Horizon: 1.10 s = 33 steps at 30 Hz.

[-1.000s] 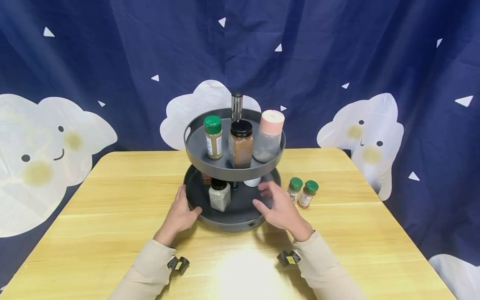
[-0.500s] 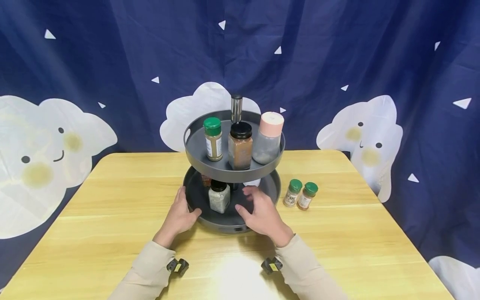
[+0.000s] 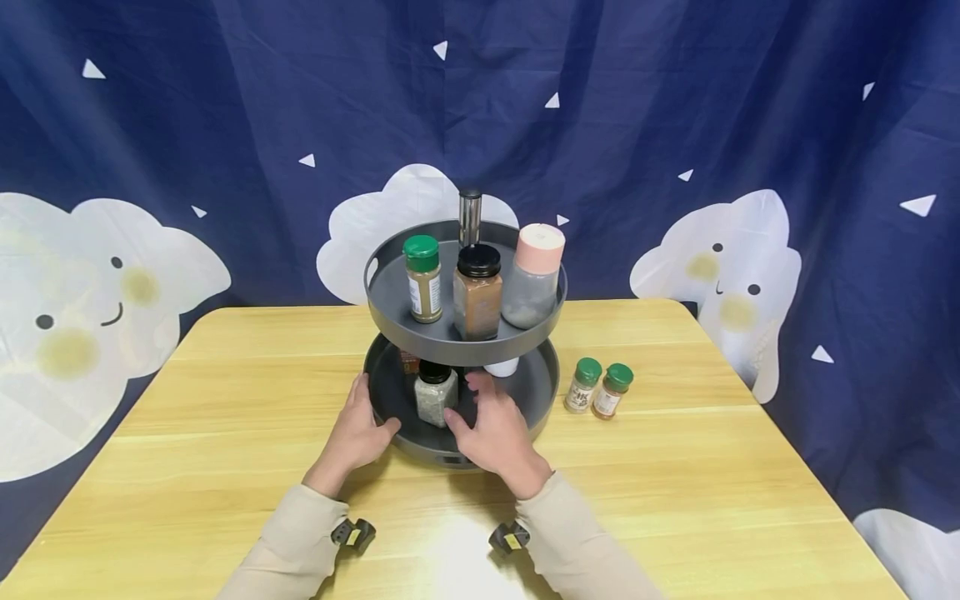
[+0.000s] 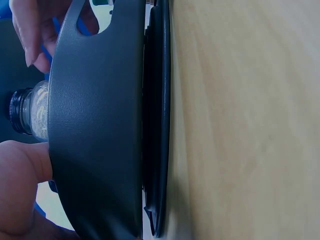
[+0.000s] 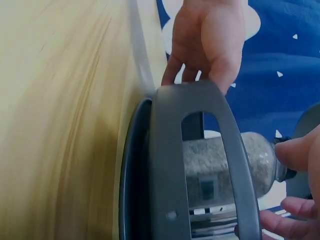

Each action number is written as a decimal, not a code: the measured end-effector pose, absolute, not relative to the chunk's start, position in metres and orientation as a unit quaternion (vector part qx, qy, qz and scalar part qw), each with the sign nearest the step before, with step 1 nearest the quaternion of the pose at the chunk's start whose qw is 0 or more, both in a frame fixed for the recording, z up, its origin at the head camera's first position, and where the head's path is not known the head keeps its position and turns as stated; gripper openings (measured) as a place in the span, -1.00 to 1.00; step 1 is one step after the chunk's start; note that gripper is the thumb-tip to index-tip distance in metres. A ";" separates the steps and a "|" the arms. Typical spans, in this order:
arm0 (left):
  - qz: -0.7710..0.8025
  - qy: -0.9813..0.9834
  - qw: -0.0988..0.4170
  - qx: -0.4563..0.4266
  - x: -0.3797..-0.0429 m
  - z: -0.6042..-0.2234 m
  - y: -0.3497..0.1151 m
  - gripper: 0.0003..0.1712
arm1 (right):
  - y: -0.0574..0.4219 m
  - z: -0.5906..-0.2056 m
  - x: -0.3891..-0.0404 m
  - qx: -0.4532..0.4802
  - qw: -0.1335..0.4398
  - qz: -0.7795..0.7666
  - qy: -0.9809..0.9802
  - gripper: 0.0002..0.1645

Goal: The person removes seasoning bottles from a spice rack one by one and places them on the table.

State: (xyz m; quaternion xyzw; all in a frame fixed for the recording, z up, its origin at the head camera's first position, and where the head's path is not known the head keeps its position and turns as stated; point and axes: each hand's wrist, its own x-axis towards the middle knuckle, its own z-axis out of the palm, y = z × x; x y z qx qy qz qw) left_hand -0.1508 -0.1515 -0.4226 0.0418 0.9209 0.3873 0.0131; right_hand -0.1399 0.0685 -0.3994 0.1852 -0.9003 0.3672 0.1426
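A dark grey two-tier tray (image 3: 534,392) stands mid-table. My left hand (image 3: 354,435) grips the left rim of its lower tier, thumb over the rim and fingers outside. Over that tier's front, my right hand (image 3: 497,435) has thumb and fingers spread just right of a square glass jar (image 3: 436,402) with a black lid and pale granular contents. In the right wrist view, the thumb of the right hand (image 5: 300,165) overlaps the jar's lid; contact cannot be told. Behind the jar, a reddish container (image 3: 409,362) and a white item (image 3: 502,367) are partly hidden by the upper tier.
On the upper tier stand a green-capped spice bottle (image 3: 424,283), a black-lidded brown jar (image 3: 477,300) and a pink-lidded container (image 3: 534,279). Two green-capped spice bottles (image 3: 582,387) stand on the wooden table (image 3: 675,467) to the right. A blue curtain (image 3: 600,83) hangs behind.
My right hand has moved left across the lower tier, from its right edge to beside the black-lidded jar. The left hand has kept its place on the rim.
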 end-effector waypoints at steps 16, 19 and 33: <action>0.387 0.921 0.016 0.039 -0.150 -0.421 -0.151 0.02 | 0.046 -0.400 -0.149 0.136 0.092 0.359 -0.919 -0.17; 0.386 0.921 0.018 0.039 -0.149 -0.421 -0.151 0.02 | 0.043 -0.398 -0.149 0.129 0.081 0.357 -0.922 -0.15; 0.390 0.920 0.006 0.047 -0.150 -0.424 -0.152 0.02 | 0.039 -0.400 -0.159 0.137 0.027 0.367 -0.920 0.03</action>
